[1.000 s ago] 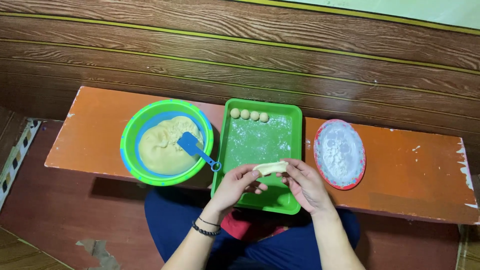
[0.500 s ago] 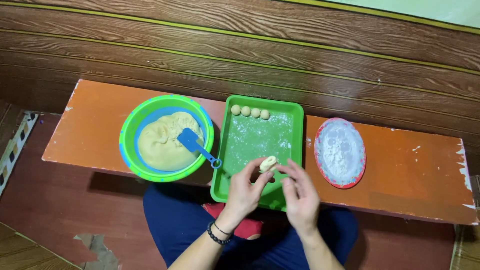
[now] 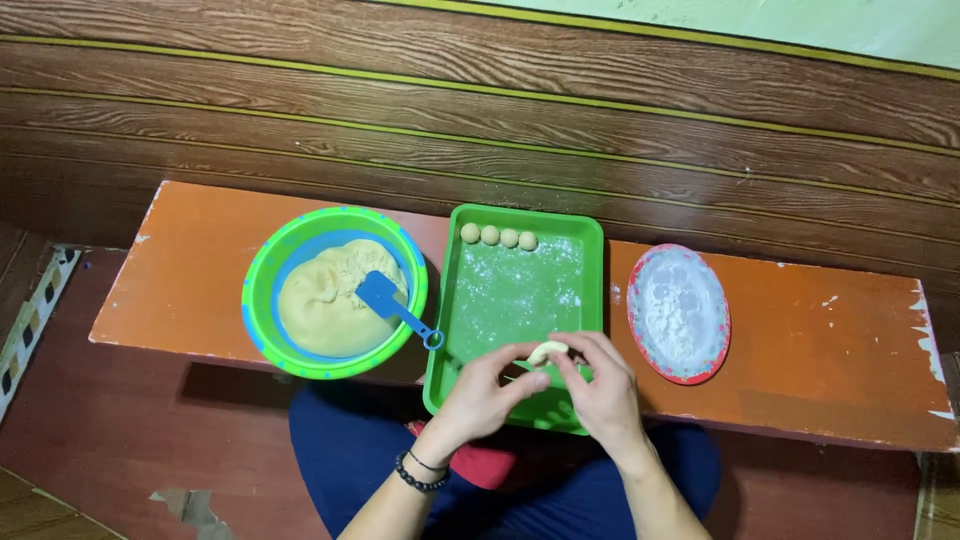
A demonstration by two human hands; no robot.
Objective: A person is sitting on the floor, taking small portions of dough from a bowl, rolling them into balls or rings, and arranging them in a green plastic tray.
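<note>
over the near end of the green tray [image 3: 590,300], the left hand [image 3: 485,390] and right hand [image 3: 600,395] pinch a small dough piece [image 3: 547,352] between closed fingertips, its long axis running left-right, both hands equally near it.

four dough balls [image 3: 499,237], one tray [image 3: 590,250], one bowl [image 3: 262,280]

Left hand [image 3: 487,388]: bare; black beaded bracelet [image 3: 415,478] and thin dark band on wrist
Right hand [image 3: 601,392]: bare; no sleeve
Legs: dark blue trousers [image 3: 345,450]
</note>
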